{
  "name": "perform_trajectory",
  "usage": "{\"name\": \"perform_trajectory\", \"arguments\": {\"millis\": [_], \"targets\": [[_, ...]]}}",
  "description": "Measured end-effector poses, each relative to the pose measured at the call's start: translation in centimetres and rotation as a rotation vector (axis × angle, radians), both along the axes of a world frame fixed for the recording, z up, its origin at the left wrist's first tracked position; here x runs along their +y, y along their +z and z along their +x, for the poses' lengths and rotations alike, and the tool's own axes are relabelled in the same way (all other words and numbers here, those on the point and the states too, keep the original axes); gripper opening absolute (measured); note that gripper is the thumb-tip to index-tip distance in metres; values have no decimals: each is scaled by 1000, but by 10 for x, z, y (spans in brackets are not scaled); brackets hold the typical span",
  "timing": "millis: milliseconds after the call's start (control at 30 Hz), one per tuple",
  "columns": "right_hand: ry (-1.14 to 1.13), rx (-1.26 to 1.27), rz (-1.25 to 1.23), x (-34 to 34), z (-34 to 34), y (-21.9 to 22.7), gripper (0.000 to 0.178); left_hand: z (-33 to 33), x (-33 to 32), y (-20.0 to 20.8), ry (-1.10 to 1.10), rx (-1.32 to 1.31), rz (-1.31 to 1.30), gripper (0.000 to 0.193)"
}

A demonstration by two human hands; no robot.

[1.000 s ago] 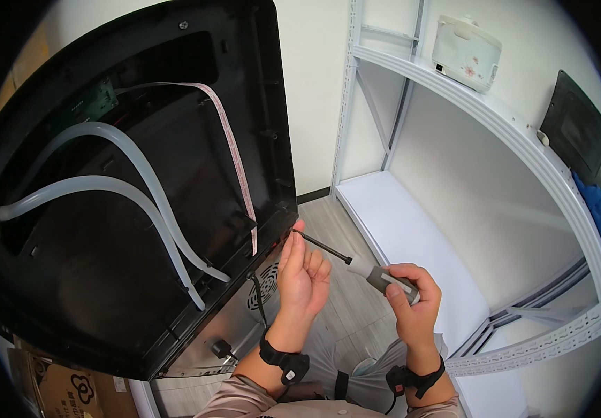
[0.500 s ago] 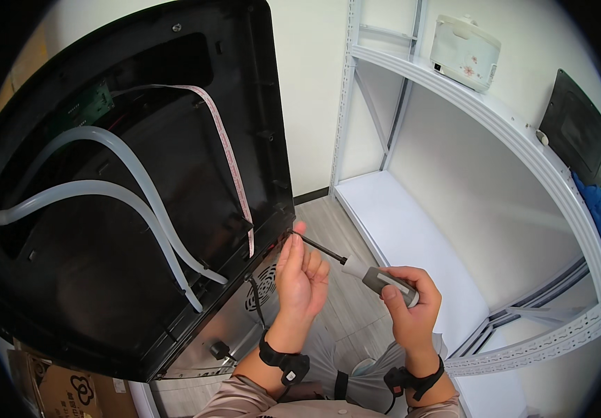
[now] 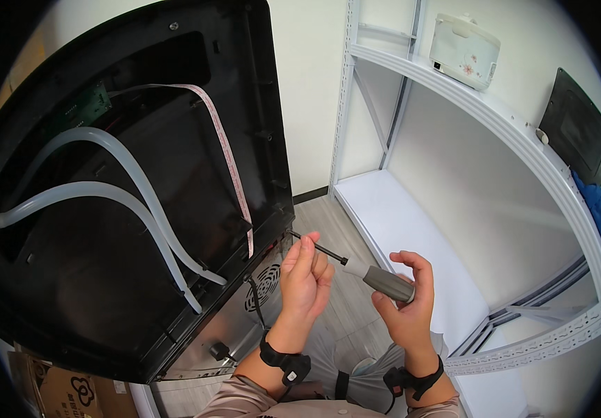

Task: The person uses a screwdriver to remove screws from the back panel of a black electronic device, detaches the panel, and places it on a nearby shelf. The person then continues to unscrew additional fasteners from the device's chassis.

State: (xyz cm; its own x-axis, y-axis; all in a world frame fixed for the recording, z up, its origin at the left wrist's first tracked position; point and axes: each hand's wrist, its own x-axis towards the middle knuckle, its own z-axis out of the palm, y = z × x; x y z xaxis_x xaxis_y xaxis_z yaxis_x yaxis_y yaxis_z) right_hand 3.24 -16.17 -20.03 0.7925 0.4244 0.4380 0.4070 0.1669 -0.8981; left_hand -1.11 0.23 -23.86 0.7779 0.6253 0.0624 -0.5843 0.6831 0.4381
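Note:
A screwdriver [image 3: 388, 284] with a grey handle and a dark shaft slants up to the left, its tip at the lower right corner of a large black panel [image 3: 196, 167]. My left hand [image 3: 306, 279] is closed, thumb and fingertips pinching the shaft near the tip. Around the handle's end, my right hand [image 3: 412, 296] keeps a loose hold, with index finger and thumb spread and the butt against the palm. The tip's exact contact is too small to make out. Below the panel is a metal casing [image 3: 196, 348] with a round vent [image 3: 264, 287].
Two pale hoses [image 3: 105, 188], a ribbon cable [image 3: 220, 139] and a green circuit board [image 3: 81, 108] sit on the panel. White metal shelving [image 3: 405, 216] stands right, bearing a white appliance [image 3: 464, 52], a dark flat panel [image 3: 579, 125] and blue cloth [image 3: 593, 209]. A cardboard box [image 3: 70, 393] is lower left.
My right hand has loosened, its index finger lifting off the handle, and the handle has turned. My left hand has shifted slightly right and down along the shaft, its fingers curling more.

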Motion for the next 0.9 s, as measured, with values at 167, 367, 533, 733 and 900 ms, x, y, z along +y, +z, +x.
{"name": "perform_trajectory", "arguments": {"millis": [167,367,533,733,900], "targets": [[56,14,-122,-11,8,-8,37,-3,-2,2,-10,27,27,26],[7,-136,-144,-8,9,-6,29,-5,-1,3,-22,1,38,31],[-20,-140,-61,-5,9,-4,35,-6,-1,4,-41,-6,48,30],[-47,-192,-40,-6,13,-8,38,-5,-2,7,-43,-27,2,33],[-43,-233,-54,-4,13,-9,39,-4,1,3,14,-33,-18,22]]}}
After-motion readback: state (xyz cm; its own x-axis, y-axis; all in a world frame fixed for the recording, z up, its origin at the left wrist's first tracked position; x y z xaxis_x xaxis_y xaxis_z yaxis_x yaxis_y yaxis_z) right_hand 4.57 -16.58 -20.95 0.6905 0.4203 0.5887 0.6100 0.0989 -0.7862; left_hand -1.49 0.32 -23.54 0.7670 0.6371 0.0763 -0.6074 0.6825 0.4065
